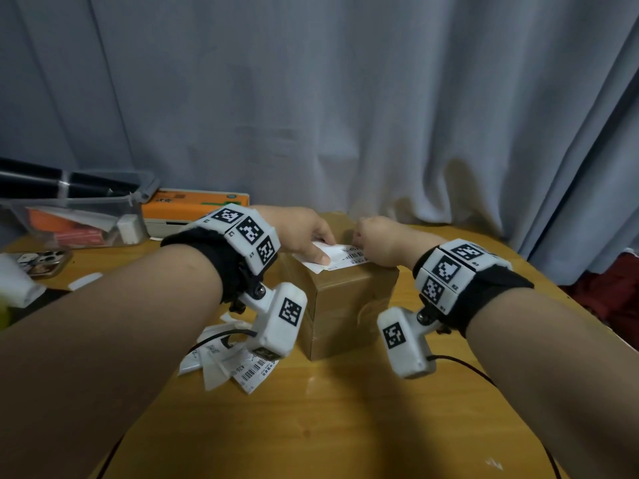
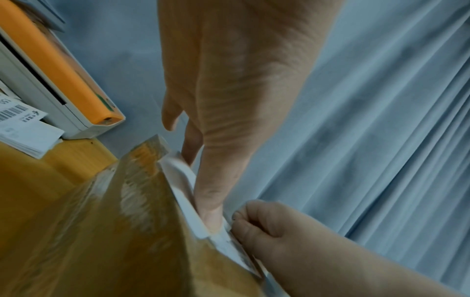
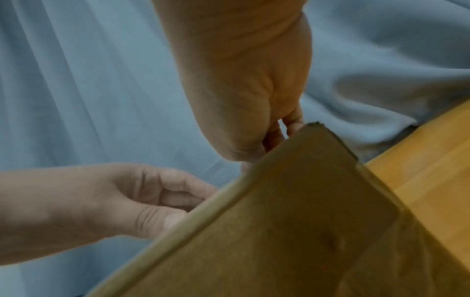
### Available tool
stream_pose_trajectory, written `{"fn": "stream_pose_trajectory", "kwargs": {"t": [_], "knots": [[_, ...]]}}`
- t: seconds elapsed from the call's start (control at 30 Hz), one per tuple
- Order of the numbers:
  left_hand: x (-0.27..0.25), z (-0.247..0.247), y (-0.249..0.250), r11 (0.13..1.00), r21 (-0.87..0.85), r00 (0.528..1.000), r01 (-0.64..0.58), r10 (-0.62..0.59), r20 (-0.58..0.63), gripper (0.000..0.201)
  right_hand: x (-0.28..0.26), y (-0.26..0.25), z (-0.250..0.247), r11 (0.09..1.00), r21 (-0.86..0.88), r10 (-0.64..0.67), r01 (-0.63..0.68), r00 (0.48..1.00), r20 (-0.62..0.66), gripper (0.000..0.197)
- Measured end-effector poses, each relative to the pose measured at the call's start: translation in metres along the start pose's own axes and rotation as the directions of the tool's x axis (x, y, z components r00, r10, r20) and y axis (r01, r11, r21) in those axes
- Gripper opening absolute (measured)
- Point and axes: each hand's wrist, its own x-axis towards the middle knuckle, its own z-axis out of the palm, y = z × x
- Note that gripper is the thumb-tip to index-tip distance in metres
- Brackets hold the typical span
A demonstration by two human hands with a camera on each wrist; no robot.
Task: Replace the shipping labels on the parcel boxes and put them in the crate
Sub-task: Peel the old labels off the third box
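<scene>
A brown cardboard parcel box (image 1: pixel 345 305) stands in the middle of the wooden table. A white shipping label (image 1: pixel 340 257) with a barcode lies across its top, its left end sticking out past the box edge. My left hand (image 1: pixel 323 252) pinches the label's left part, thumb flat on top. My right hand (image 1: pixel 358 236) has curled fingers that pinch the label's right end. In the left wrist view the left thumb (image 2: pixel 211 201) presses the label (image 2: pixel 183 176) against the box (image 2: pixel 127 221), with the right hand (image 2: pixel 267 221) just beyond. In the right wrist view the box (image 3: pixel 279 221) hides the label.
An orange and white label printer (image 1: pixel 197 209) sits at the back left, beside a clear plastic bin (image 1: pixel 76 216) and a phone (image 1: pixel 45 262). Several loose peeled labels (image 1: pixel 224 361) lie left of the box. A curtain (image 1: pixel 311 98) hangs behind the table (image 1: pixel 345 426).
</scene>
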Motion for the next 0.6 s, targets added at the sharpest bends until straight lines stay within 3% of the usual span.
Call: {"fn": "stream_pose_trajectory", "kwargs": {"t": [0.13,0.3,0.43,0.5,0.6], "knots": [[-0.001,0.003,-0.001,1.0,0.021,1.0,0.001,-0.001,-0.007,0.046,-0.013,0.003,-0.005,0.999,-0.015,-0.034,0.034,0.999,-0.001,0.025],[-0.005,0.008,0.004,0.987,0.162,0.999,-0.002,0.009,-0.044,0.049,-0.028,0.015,-0.006,0.944,0.326,0.03,0.051,0.971,-0.239,0.012],[-0.014,0.01,0.012,0.928,0.371,0.969,0.036,0.057,-0.239,0.063,-0.04,0.021,-0.003,0.897,0.432,-0.011,0.097,0.98,-0.197,0.035],[-0.019,0.011,0.02,0.893,0.45,0.948,0.014,0.131,-0.29,0.051,-0.044,0.024,0.0,0.898,0.429,-0.023,0.095,0.985,-0.17,0.041],[-0.022,0.015,0.03,0.925,0.372,0.941,-0.075,0.189,-0.281,0.03,-0.048,0.027,0.007,0.926,0.371,-0.028,0.066,0.994,-0.109,0.039]]}}
